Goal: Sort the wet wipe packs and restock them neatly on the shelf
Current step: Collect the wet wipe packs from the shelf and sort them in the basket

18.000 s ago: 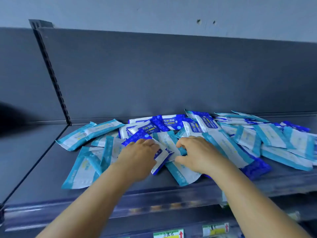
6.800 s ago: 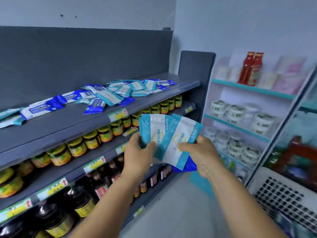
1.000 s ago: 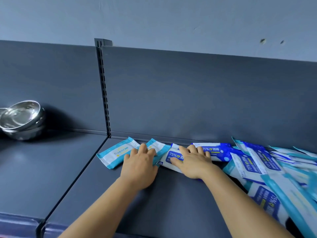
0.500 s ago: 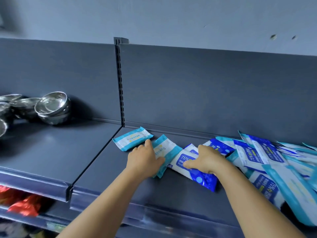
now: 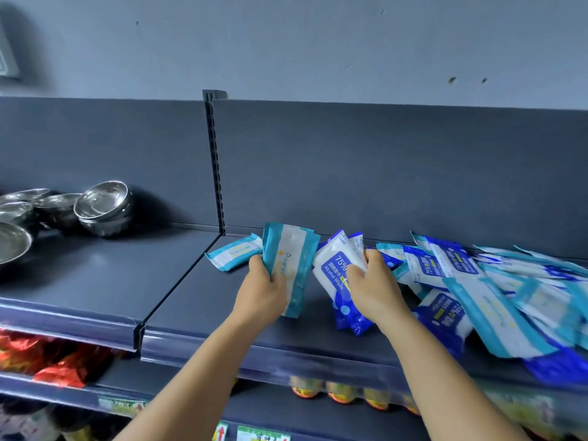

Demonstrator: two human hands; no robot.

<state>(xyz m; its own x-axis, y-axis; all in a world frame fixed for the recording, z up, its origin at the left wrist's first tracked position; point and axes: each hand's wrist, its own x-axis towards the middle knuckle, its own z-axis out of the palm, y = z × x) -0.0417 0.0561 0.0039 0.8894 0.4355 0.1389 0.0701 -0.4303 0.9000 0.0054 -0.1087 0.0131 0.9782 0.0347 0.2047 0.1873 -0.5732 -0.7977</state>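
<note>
Left hand point(image 5: 261, 292) grips teal packs point(image 5: 291, 264); right hand point(image 5: 374, 286) grips blue packs point(image 5: 339, 275)

Pile of packs point(image 5: 525, 291) cut off right; lower-shelf jars point(image 5: 340, 391) blurred.

Two bare forearms rise from the lower edge of the view, and no sleeve, cuff or glove covers either of them as far down as the frame shows (any clothing begins out of sight). The left hand point(image 5: 264, 292) and the right hand point(image 5: 374, 289) are bare as well, with no ring, watch, bracelet or strap visible on the fingers or wrists. The fingernails that show are short and unpainted. The wrists are slim, the forearms smooth.
</note>
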